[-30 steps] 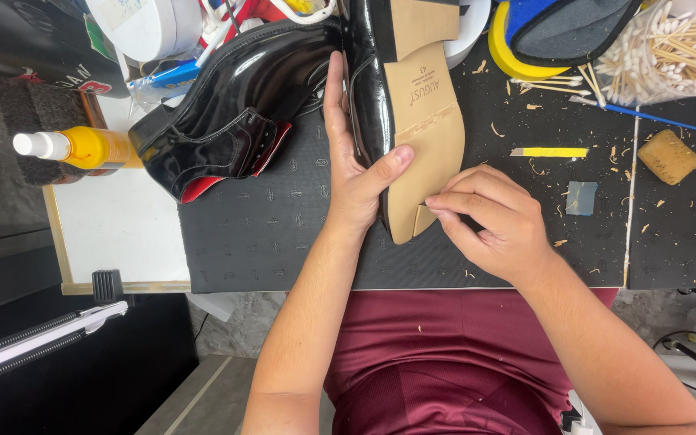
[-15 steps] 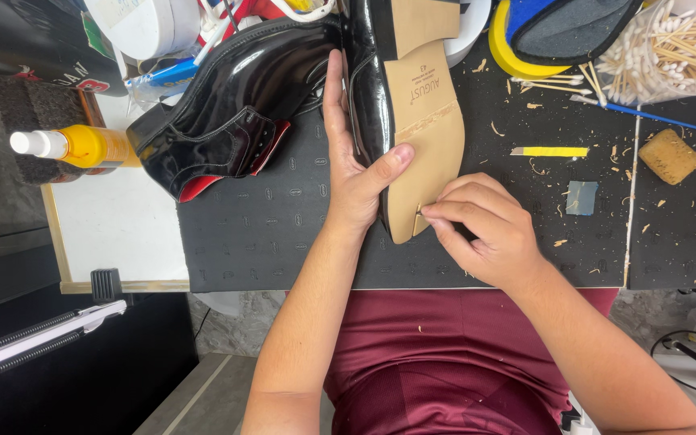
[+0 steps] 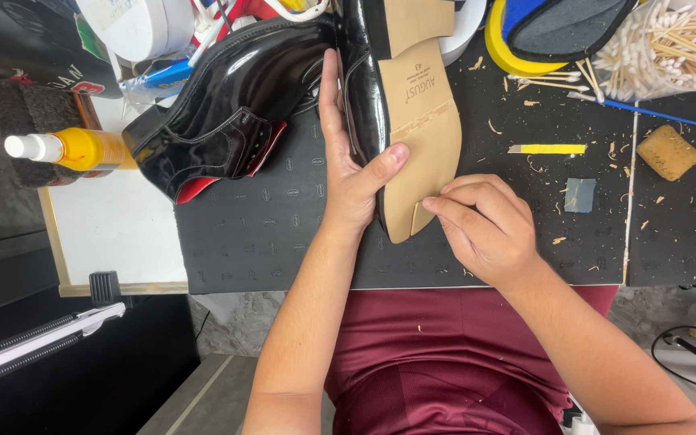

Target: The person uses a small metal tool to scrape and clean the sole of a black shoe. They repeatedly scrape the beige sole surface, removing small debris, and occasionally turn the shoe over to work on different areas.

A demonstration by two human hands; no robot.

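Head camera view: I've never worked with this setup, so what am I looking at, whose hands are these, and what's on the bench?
One camera, worn on the person's head, looks down at their own bare hands. The left hand holds a black shoe on its side, tan sole showing. The right hand pinches at the sole's toe edge; whether it holds a tool is hidden. On the dark mat lie a second black shoe, a yellow bottle, a yellow strip, a sponge and cotton swabs.

Shoe-repair workshop, dark rubber bench mat [image 3: 283,234] lying across the near bench, leather shavings [image 3: 537,165] scattering over it at right, glossy black dress shoe [image 3: 235,129] sitting far left, yellow glue bottle [image 3: 74,149] lying at left edge, cotton swabs [image 3: 670,48] piling up far right, sanding sponge [image 3: 668,151] resting nearby.
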